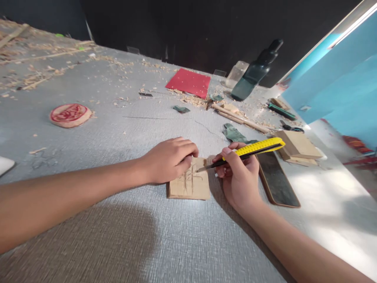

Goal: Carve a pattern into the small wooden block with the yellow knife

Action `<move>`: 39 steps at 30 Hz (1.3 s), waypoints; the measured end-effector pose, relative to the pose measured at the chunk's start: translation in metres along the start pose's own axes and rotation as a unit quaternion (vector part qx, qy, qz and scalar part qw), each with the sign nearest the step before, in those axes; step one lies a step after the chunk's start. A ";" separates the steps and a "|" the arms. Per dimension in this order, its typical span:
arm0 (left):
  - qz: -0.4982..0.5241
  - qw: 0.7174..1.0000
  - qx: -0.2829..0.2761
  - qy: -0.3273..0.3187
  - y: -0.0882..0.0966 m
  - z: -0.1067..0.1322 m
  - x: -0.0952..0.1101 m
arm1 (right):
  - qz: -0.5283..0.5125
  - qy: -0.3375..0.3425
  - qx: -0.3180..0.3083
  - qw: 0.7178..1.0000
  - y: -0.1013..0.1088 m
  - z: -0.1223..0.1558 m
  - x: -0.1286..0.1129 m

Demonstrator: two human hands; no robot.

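Note:
A small rectangular wood block (191,186) with carved lines lies flat on the grey table (123,236). My left hand (171,159) presses down on its upper left part with the fingers curled together. My right hand (238,177) grips a yellow utility knife (253,148) like a pen. The blade tip touches the top face of the block, close to my left fingertips.
A phone (278,181) lies just right of my right hand, with wood pieces (297,146) behind it. Farther back are a red sheet (189,82), a dark bottle (255,72), sticks (238,116) and shavings. A round red-carved disc (70,114) sits at left.

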State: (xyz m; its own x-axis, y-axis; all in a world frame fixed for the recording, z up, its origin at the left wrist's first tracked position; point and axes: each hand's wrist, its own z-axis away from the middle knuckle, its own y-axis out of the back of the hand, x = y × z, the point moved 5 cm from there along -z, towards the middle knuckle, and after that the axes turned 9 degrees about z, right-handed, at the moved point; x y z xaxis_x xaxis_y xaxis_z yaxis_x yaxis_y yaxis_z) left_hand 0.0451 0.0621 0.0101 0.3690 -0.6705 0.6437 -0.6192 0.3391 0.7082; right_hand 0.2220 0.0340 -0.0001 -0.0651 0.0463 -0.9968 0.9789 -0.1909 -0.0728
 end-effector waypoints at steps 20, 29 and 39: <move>-0.001 1.000 -0.002 0.000 0.000 0.000 0.001 | -0.010 0.012 -0.032 0.999 -0.001 -0.002 0.002; -0.005 1.000 0.001 -0.004 -0.001 0.000 0.000 | -0.030 0.014 -0.061 0.998 -0.004 -0.001 0.001; -0.004 1.000 0.001 -0.004 0.000 0.000 0.000 | -0.031 0.012 -0.072 0.997 -0.006 0.000 0.000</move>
State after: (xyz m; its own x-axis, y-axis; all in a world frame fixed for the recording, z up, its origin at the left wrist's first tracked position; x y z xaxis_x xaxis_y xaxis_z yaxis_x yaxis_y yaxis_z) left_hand 0.0449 0.0623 0.0100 0.3691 -0.6781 0.6355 -0.6171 0.3325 0.7132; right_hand 0.2165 0.0354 0.0000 -0.1224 0.0781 -0.9894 0.9911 -0.0434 -0.1261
